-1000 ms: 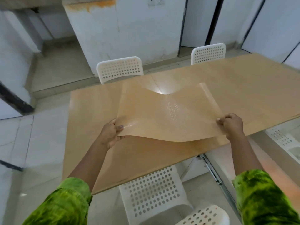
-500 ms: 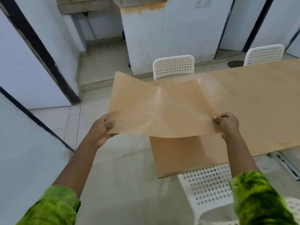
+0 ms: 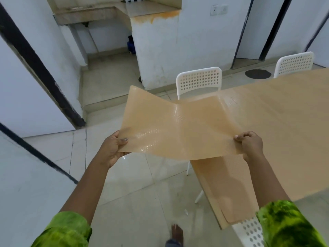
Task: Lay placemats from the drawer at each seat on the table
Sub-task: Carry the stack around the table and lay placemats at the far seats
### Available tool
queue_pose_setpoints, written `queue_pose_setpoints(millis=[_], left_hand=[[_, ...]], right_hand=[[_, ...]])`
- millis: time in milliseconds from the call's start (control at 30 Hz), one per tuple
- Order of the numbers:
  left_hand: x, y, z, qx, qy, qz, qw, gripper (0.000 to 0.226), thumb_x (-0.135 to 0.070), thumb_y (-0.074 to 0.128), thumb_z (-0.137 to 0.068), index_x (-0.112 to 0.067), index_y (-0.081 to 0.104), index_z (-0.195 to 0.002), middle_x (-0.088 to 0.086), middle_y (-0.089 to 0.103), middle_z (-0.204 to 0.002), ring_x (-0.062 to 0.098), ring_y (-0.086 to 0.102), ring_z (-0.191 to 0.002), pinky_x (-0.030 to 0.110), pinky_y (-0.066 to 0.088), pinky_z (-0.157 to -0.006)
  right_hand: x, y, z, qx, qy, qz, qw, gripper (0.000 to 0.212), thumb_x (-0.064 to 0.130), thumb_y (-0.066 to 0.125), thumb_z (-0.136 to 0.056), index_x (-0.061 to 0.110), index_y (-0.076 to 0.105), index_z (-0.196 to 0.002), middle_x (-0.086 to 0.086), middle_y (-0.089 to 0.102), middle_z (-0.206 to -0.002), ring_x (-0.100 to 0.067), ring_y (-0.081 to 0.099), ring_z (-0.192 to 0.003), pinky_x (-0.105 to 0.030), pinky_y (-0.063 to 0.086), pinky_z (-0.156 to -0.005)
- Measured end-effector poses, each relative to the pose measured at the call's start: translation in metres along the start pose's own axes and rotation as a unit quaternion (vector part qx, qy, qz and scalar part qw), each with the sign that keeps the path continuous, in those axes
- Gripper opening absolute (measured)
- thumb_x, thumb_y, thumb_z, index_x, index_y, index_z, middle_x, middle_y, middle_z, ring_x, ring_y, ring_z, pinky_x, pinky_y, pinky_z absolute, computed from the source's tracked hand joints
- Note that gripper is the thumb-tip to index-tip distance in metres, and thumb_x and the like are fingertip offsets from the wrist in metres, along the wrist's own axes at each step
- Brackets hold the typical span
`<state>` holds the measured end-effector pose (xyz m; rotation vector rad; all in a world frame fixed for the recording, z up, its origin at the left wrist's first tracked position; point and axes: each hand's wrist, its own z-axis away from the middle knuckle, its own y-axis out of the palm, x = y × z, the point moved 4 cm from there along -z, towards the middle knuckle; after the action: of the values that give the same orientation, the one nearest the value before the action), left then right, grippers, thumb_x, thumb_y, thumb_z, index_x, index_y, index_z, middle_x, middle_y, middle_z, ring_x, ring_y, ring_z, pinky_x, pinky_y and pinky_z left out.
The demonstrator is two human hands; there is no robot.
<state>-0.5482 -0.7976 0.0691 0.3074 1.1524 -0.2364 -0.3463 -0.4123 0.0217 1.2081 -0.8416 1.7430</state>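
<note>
I hold a tan, shiny, dotted placemat spread in the air between both hands. My left hand grips its near left corner over the floor. My right hand pinches its near right corner above the table's end. The mat sags in the middle and hangs past the left end of the light wooden table. Another tan placemat lies flat on the table at its near left corner, beside a seat.
A white perforated chair stands at the table's far side, a second chair further right, and a third chair at the near side. Tiled floor lies to the left. My foot shows below. White walls stand left.
The view has swung left and I have stepped toward the table's left end. The held placemat moved from above the tabletop to beyond its left edge, still in both hands.
</note>
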Motion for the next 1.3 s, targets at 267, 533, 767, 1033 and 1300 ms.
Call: queue_pose_setpoints(millis=[267, 533, 767, 1033, 1300], left_hand=[[-0.057, 0.026, -0.147, 0.058, -0.012, -0.024, 0.998, 0.041, 0.008, 0.040, -0.091, -0.017, 0.055, -0.121, 0.004, 0.065, -0.101, 0.023, 0.061, -0.088, 0.036, 0.051, -0.071], [-0.109, 0.053, -0.290, 0.151, -0.020, -0.097, 0.984, 0.040, 0.005, 0.041, -0.091, -0.019, 0.059, -0.118, 0.005, 0.064, -0.105, 0.025, 0.059, -0.092, 0.038, 0.050, -0.078], [-0.157, 0.097, -0.420, 0.276, -0.044, -0.148, 0.949, 0.036, 0.004, 0.042, -0.092, -0.020, 0.058, -0.113, 0.003, 0.063, -0.100, 0.019, 0.060, -0.085, 0.033, 0.049, -0.069], [-0.207, 0.187, -0.503, 0.420, -0.028, -0.242, 0.874, 0.042, 0.003, 0.039, -0.093, -0.018, 0.054, -0.126, 0.000, 0.065, -0.098, 0.015, 0.061, -0.082, 0.025, 0.053, -0.057], [-0.205, 0.314, -0.556, 0.532, -0.007, -0.300, 0.792, 0.041, 0.004, 0.038, -0.093, -0.014, 0.055, -0.127, 0.004, 0.063, -0.089, 0.018, 0.051, -0.066, 0.023, 0.043, -0.049]], right_hand=[[0.021, 0.062, -0.070, -0.064, 0.019, -0.021, 0.998, 0.032, -0.004, 0.060, -0.083, 0.014, 0.045, -0.061, -0.002, 0.051, -0.068, -0.015, 0.048, -0.060, -0.027, 0.038, -0.054], [0.039, 0.112, -0.124, -0.147, 0.031, -0.048, 0.987, 0.032, -0.002, 0.061, -0.084, 0.014, 0.046, -0.062, -0.001, 0.051, -0.069, -0.012, 0.049, -0.062, -0.025, 0.039, -0.055], [0.024, 0.147, -0.142, -0.288, 0.044, -0.071, 0.954, 0.028, 0.003, 0.065, -0.081, 0.018, 0.050, -0.062, -0.006, 0.055, -0.075, -0.023, 0.052, -0.073, -0.033, 0.043, -0.066], [0.014, 0.194, -0.115, -0.429, 0.071, -0.135, 0.890, 0.027, 0.000, 0.065, -0.081, 0.019, 0.052, -0.066, -0.009, 0.058, -0.084, -0.019, 0.053, -0.068, -0.016, 0.047, -0.048], [0.022, 0.192, -0.122, -0.533, 0.080, -0.213, 0.815, 0.016, -0.002, 0.062, -0.083, 0.012, 0.055, -0.078, -0.003, 0.056, -0.081, -0.011, 0.052, -0.067, -0.023, 0.044, -0.060]])
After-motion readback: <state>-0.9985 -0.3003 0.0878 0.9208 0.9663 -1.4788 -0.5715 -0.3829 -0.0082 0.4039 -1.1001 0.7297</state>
